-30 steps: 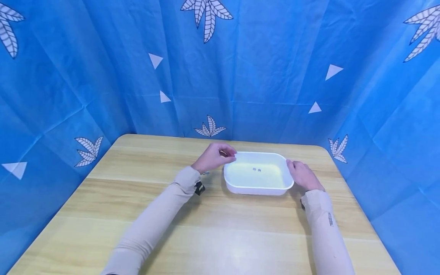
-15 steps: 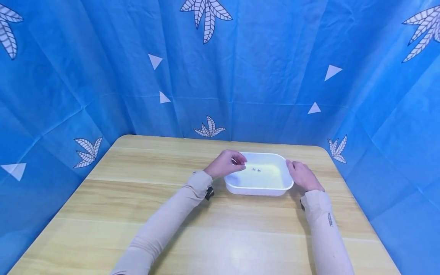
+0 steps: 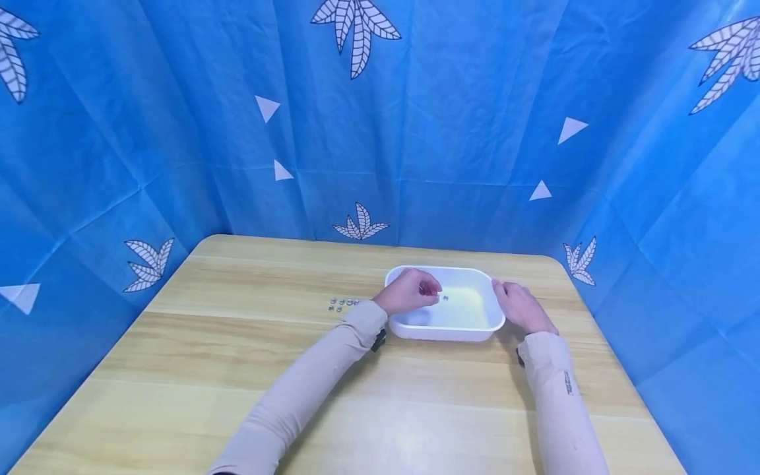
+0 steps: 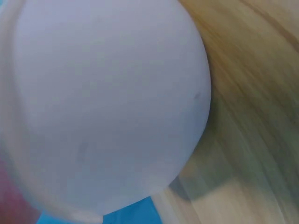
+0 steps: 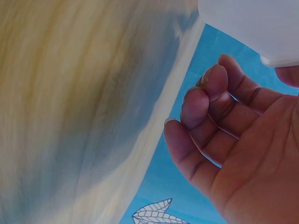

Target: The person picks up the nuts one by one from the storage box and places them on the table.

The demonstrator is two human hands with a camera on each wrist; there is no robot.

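A shallow white plastic tray [image 3: 445, 334] stands on the table; its outer wall [image 4: 112, 93] fills much of the left wrist view. My left hand [image 3: 410, 291] reaches over the tray's left rim, thumb and fingers curled in a pinch low inside it. The tiny silvery piece in this pinch is hidden by the fingers. Right by the fingertips, a small silvery bead-like piece [image 3: 446, 298] lies on the tray floor. My right hand [image 3: 522, 308] holds the tray's right rim, thumb at the edge; in the right wrist view its fingers [image 5: 194, 105] curl below the rim.
Several more small silvery pieces [image 3: 341, 301] lie grouped on the wooden table [image 3: 237, 343], left of the tray and beside the left wrist. A blue patterned curtain [image 3: 463, 132] hangs around the back and sides of the table.
My left hand has moved right and slightly down, from the tray's left rim to over its floor. The pieces on the table have come into view behind it. My right hand keeps its place.
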